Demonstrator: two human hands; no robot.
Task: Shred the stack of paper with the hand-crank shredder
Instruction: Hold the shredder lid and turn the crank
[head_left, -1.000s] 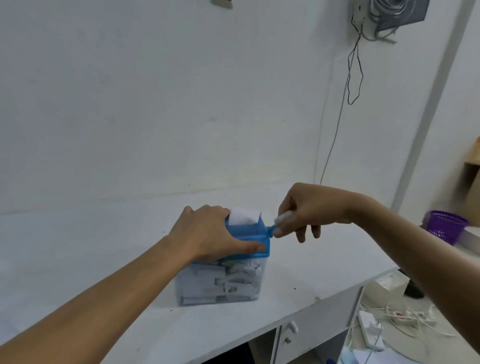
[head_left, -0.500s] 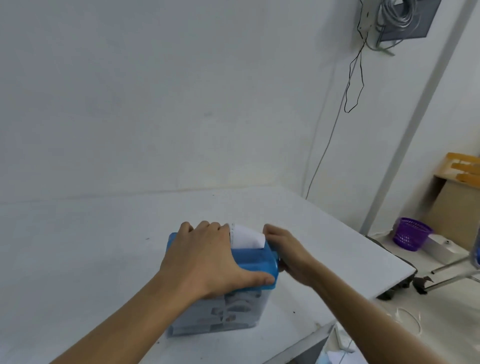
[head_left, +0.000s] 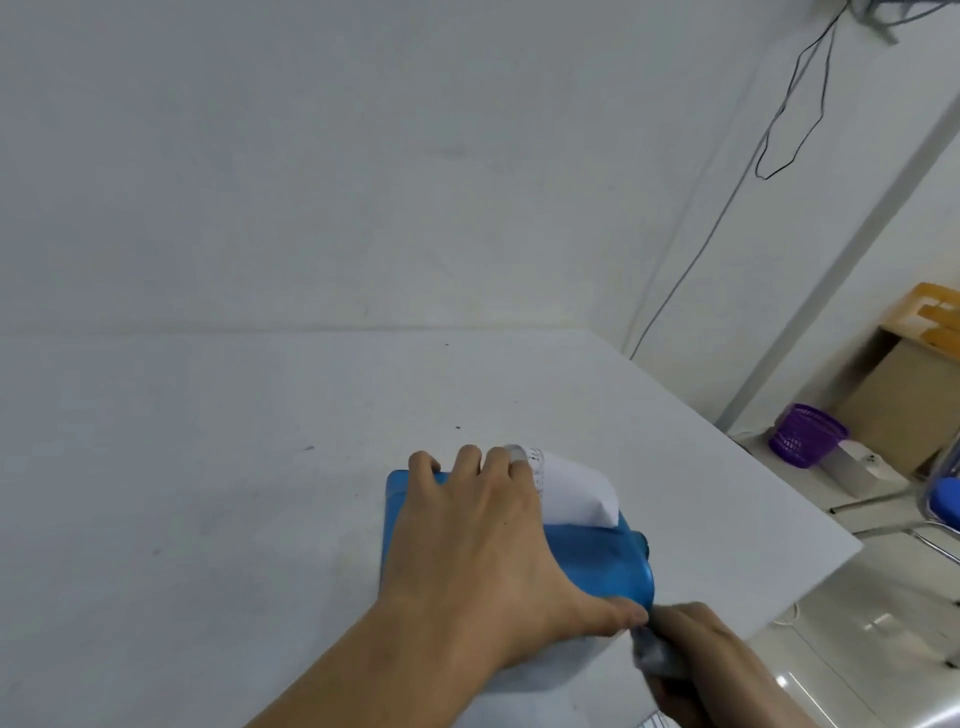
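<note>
Feeding into the slot of the blue shredder (head_left: 597, 566), the paper (head_left: 576, 493) stands with its upper part above the lid, and the shredder sits on the white table (head_left: 208, 467) close to its right edge. Your left hand (head_left: 483, 545) is spread over the lid, fingers hooked over the far rim and thumb clamped on the near one, so it grips the shredder firmly. Press straight down there so the box does not skate toward the edge as you turn. Your right hand (head_left: 691, 644) is low beside the near right corner and seems wrapped round the grey crank handle (head_left: 654, 656), though blur makes that hard to confirm. Turn in even, full circles without jerking, and watch that the sheet draws in straight. Beyond the table to the right are a purple basket (head_left: 805, 434) and a cardboard box (head_left: 904, 405).
</note>
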